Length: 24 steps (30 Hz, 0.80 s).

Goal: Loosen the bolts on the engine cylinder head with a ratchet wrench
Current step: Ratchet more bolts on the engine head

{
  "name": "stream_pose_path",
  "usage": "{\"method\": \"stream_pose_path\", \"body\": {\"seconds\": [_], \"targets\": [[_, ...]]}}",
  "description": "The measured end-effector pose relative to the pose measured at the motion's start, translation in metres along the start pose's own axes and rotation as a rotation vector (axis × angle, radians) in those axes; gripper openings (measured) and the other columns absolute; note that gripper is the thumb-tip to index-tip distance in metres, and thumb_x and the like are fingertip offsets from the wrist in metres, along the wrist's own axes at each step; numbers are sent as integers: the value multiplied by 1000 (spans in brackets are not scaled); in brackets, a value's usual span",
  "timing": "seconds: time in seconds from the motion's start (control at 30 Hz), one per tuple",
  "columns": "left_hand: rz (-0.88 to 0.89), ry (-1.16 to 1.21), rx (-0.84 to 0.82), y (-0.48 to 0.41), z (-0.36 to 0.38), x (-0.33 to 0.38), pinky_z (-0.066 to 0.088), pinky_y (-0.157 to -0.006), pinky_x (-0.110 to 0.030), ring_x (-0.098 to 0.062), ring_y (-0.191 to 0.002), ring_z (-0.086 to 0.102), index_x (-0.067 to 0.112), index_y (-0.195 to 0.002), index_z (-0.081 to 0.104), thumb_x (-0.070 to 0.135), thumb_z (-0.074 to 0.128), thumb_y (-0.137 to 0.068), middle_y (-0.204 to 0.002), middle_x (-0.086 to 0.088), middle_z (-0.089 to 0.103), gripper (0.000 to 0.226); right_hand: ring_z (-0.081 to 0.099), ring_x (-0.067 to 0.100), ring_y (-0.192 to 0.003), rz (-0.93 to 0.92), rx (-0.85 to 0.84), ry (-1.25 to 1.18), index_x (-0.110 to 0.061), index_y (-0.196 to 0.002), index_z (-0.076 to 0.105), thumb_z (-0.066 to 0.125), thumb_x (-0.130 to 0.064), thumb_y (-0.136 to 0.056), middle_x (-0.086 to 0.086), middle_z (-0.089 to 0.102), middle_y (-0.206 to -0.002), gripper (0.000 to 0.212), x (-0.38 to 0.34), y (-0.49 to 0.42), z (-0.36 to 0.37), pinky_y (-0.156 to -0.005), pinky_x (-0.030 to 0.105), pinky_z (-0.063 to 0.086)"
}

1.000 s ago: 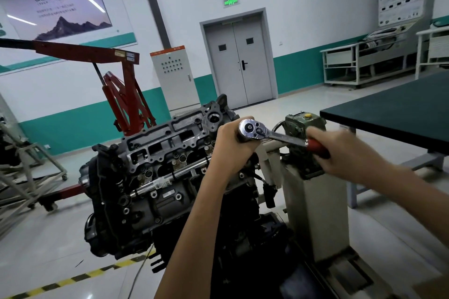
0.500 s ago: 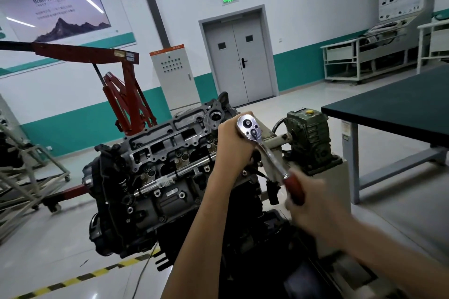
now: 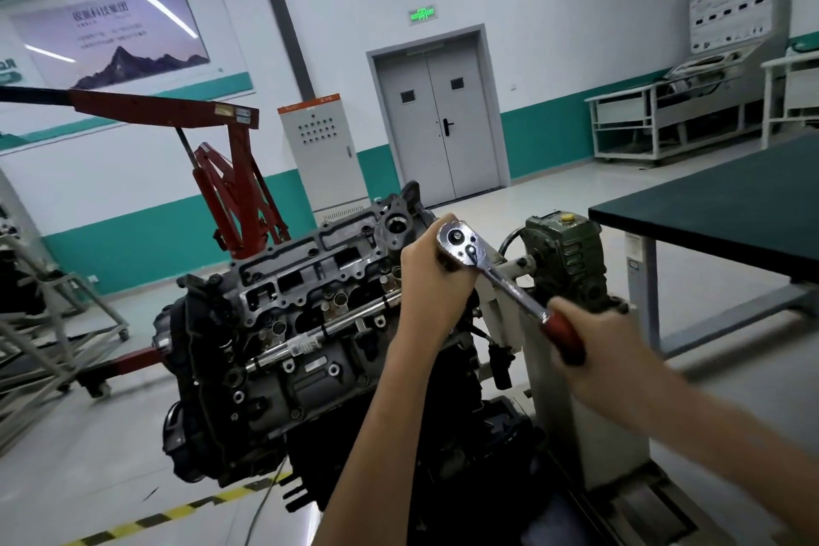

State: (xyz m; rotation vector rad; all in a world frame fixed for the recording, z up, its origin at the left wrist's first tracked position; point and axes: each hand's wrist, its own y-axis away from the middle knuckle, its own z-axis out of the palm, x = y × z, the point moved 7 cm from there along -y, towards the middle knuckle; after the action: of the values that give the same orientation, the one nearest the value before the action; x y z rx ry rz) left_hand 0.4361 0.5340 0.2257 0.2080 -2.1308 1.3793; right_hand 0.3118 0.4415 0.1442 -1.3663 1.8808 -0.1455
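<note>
The right hand (image 3: 589, 337), gripping the red handle of the ratchet wrench (image 3: 509, 288), is holding it lower than one second ago, so probably one stroke is turning a hidden bolt at the right end of the cylinder head (image 3: 310, 279). The left hand (image 3: 432, 275) is clasping the wrench head. The gearbox (image 3: 567, 262) is standing near behind the handle, and free room is lying below.

A red engine hoist (image 3: 230, 191) stands left, a dark-topped workbench (image 3: 718, 208) right.
</note>
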Motion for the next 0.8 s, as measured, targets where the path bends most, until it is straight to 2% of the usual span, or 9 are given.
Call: {"method": "stream_pose_path", "body": {"seconds": [0.13, 0.23, 0.33, 0.43, 0.5, 0.57, 0.63, 0.77, 0.8], "targets": [[2, 54, 85, 1, 4, 0, 29, -50, -15, -2, -51, 34, 26, -62, 40, -6, 59, -77, -53, 13, 40, 40, 51, 2, -43, 123, 141, -397, -26, -70, 44, 62, -1, -69, -9, 54, -50, 31, -41, 30, 51, -40, 4, 32], [-22, 31, 25, -2, 3, -2, 29, -49, -22, -3, -51, 30, 16, -57, 41, -6, 55, -77, -53, 8, 38, 33, 48, 4, -41, 140, 134, -486, -23, -70, 48, 59, 2, -69, -9, 55, -52, 27, -43, 29, 61, -39, 7, 32], [-70, -31, -29, -5, 1, -5, 30, -48, -22, -4, -49, 32, 5, -56, 43, -13, 53, -74, -51, 7, 41, 28, 50, 10, -45, 66, 49, -267, -19, -87, 58, 63, -3, -70, 1, 56, -56, 25, -16, 17, 39, -47, 21, 42], [-84, -37, -70, -6, 1, -4, 30, -48, -19, -4, -48, 34, 18, -52, 43, -14, 53, -74, -48, 9, 43, 40, 55, 7, -55, -87, -60, 38, -18, -106, 55, 67, -9, -76, 3, 60, -72, 34, 7, -11, -3, -54, 18, 46], [-86, -47, -106, -7, 2, -3, 30, -50, -24, -8, -51, 34, 8, -54, 46, -10, 58, -78, -52, -6, 46, 32, 55, 9, -54, -239, -21, 262, -14, -99, 56, 69, -5, -72, 4, 62, -71, 31, 9, -39, -42, -51, 13, 38], [-99, -65, -153, -9, 1, -2, 31, -51, -26, -13, -54, 36, -2, -61, 50, -5, 63, -81, -59, -19, 49, 24, 58, 22, -59, -307, -1, 403, -10, -95, 57, 70, -3, -69, 6, 64, -72, 30, 5, -63, -67, -52, 27, 46], [-103, -75, -194, -11, 0, -4, 33, -51, -22, -12, -54, 39, 9, -61, 55, -3, 65, -80, -59, -9, 52, 25, 58, 25, -60, -326, -1, 440, -9, -95, 57, 69, -3, -69, 4, 61, -70, 30, 2, -72, -69, -56, 36, 49], [-54, -11, -128, -5, -1, -3, 35, -50, -19, -5, -52, 41, 7, -66, 54, -7, 63, -75, -58, 5, 53, 20, 54, 7, -55, -197, 12, 195, -11, -97, 56, 66, -2, -72, -8, 49, -64, 28, 10, -40, -35, -53, 11, 38], [-22, 8, -72, -2, 0, -1, 35, -50, -18, -3, -52, 41, 7, -67, 52, -7, 62, -73, -57, 10, 51, 17, 53, 3, -55, -116, 17, 99, -13, -99, 56, 66, -4, -74, -8, 49, -65, 28, 11, -26, -21, -52, 10, 39]]}}
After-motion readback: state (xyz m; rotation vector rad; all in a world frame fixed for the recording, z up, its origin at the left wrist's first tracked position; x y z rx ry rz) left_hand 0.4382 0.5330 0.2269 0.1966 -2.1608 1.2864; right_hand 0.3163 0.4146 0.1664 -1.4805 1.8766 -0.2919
